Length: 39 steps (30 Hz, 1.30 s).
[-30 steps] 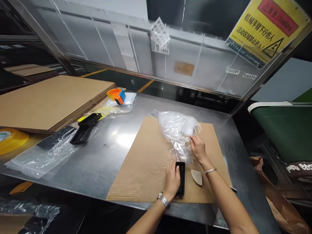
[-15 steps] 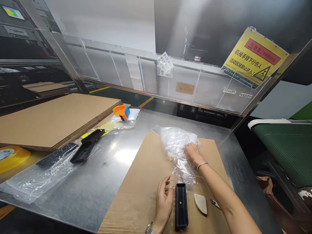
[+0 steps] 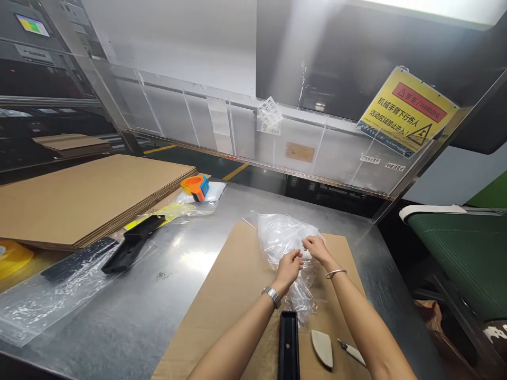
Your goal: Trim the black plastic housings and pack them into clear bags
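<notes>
Metal table (image 3: pixel 119 322), cardboard sheet (image 3: pixel 222 295) atop, clear bag (image 3: pixel 277 232) on that, black tray (image 3: pixel 289 338) just nearer the person. Left hand (image 3: pixel 288 270) and right hand (image 3: pixel 316 248) close together at the bag, fingers curled; I can't tell if either pinches film. Right of the tray: pale wedge (image 3: pixel 322 348), slim pointed tool (image 3: pixel 352 352).

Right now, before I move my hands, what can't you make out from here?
All in the head view:
- Exact grip of your left hand and right hand: hidden by your curled fingers.
- Contents of the clear plastic bag: blurred by creases and glare.
- Near end of the near black tray: cut off by the bottom edge.
- Fine print on the yellow warning sign: too small.
</notes>
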Available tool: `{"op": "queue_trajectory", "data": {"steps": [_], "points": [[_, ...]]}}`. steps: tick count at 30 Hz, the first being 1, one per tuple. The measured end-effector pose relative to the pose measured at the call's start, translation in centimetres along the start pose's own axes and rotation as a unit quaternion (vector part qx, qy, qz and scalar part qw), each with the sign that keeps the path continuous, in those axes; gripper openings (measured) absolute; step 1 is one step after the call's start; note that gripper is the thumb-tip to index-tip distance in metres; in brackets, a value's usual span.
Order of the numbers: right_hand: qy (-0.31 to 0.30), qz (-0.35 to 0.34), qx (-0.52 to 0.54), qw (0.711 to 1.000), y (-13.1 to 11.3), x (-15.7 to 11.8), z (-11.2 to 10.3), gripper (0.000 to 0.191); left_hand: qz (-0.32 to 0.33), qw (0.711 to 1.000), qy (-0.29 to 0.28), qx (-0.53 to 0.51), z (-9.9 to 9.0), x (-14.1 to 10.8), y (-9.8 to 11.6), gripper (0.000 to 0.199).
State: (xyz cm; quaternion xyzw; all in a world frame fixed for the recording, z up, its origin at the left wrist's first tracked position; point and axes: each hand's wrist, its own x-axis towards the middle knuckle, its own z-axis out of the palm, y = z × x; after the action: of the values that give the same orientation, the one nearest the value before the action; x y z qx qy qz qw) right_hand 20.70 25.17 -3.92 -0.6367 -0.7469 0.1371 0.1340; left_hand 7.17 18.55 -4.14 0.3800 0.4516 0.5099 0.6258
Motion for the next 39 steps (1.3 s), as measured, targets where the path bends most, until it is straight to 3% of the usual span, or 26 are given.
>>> {"op": "queue_trajectory", "data": {"steps": [4,8,12,15,17,21,25,30,34,36,39], "points": [[0.063,-0.019,-0.006,0.998,-0.5,-1.2,-1.6,0.026,-0.018,0.999,-0.004,-0.047,1.4,2.2,0.4,0.017],[0.109,-0.066,-0.007,0.992,-2.4,-4.2,-1.3,0.020,-0.016,0.990,-0.038,-0.132,1.7,1.1,0.8,0.021],[0.085,-0.138,0.054,0.985,-5.4,-8.0,-0.1,0.015,-0.025,0.976,-0.023,-0.217,0.9,-1.2,0.9,0.022],[0.041,-0.166,0.142,0.975,-6.6,-10.5,-0.2,0.015,-0.040,0.967,-0.010,-0.253,-0.8,-3.4,1.1,0.025],[0.035,-0.141,0.208,0.967,-6.6,-11.7,-0.7,0.019,-0.060,0.964,-0.028,-0.258,-2.4,-5.2,1.5,0.025],[0.033,-0.025,0.339,0.940,-6.2,-13.8,-1.3,0.043,-0.121,0.958,-0.103,-0.237,-5.7,-9.2,2.5,0.028],[-0.106,0.024,0.468,0.877,-6.8,-16.8,-0.2,0.041,-0.168,0.947,-0.175,-0.212,-8.2,-12.4,2.5,0.026],[-0.146,0.079,0.568,0.806,-7.6,-20.6,1.8,0.038,-0.200,0.939,-0.196,-0.199,-10.0,-14.8,1.5,0.029],[-0.151,0.100,0.584,0.791,-7.9,-22.4,2.6,0.040,-0.222,0.939,-0.193,-0.176,-10.6,-15.7,0.7,0.032],[-0.129,0.101,0.572,0.804,-8.1,-22.9,2.8,0.038,-0.205,0.956,-0.153,-0.144,-10.6,-16.0,0.2,0.034],[-0.073,0.095,0.525,0.843,-8.7,-23.6,2.8,0.035,-0.044,0.997,0.061,-0.031,-10.3,-16.7,-0.3,0.030]]}}
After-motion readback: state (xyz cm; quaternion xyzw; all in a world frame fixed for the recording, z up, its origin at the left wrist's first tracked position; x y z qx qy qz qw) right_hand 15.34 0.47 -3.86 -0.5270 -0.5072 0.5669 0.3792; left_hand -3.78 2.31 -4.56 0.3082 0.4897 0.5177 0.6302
